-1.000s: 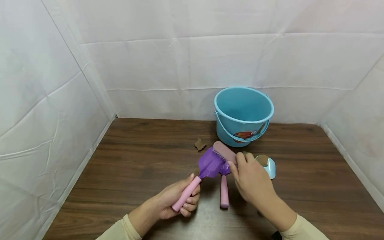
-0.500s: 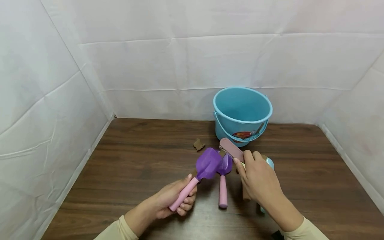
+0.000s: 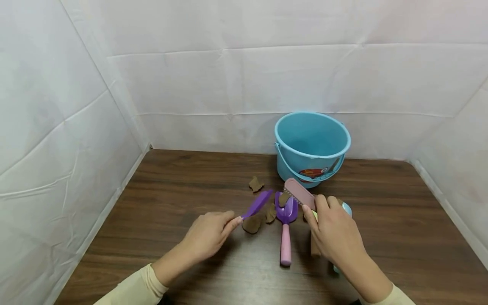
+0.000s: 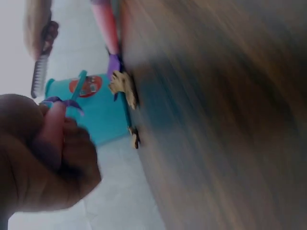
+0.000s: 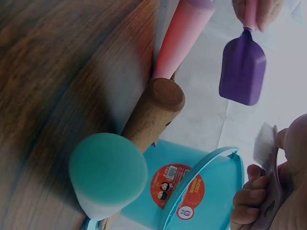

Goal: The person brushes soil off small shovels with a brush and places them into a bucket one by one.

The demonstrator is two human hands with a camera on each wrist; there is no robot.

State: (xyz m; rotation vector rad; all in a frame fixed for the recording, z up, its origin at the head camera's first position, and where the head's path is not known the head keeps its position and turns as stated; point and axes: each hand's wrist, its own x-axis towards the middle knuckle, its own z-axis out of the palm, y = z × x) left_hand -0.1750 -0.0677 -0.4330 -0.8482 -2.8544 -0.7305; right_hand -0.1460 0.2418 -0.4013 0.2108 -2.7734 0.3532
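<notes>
White fabric walls [image 3: 228,84] are met by the back edge of a wood-grain table [image 3: 183,182], whose surface is stretched broadly between the left hand [image 3: 207,235] and the left wall. Near that back edge, a blue bucket [image 3: 289,163] is stood upright; its open mouth is shown from the head, its round red label [image 5: 160,184] more closely from the right wrist. A purple shovel [image 3: 258,204] is grasped by the left hand; its pink handle, covered from above, is seen inside curled fingers from the left wrist, and its blade is shown broadside by the right-wrist camera. A pink brush [image 3: 300,193] is gripped in the right hand [image 3: 335,228], its white bristles revealed at the right wrist. Between the hands, a purple-headed hand tool [image 3: 285,241] is laid, table surface showing on both sides of its handle. The rounded ends of a wooden handle [image 5: 153,112] and a turquoise handle [image 5: 108,165], largely hidden from above, are displayed beside the right hand. Brown scraps [image 3: 251,224] are scattered around the shovel and hand tool.
</notes>
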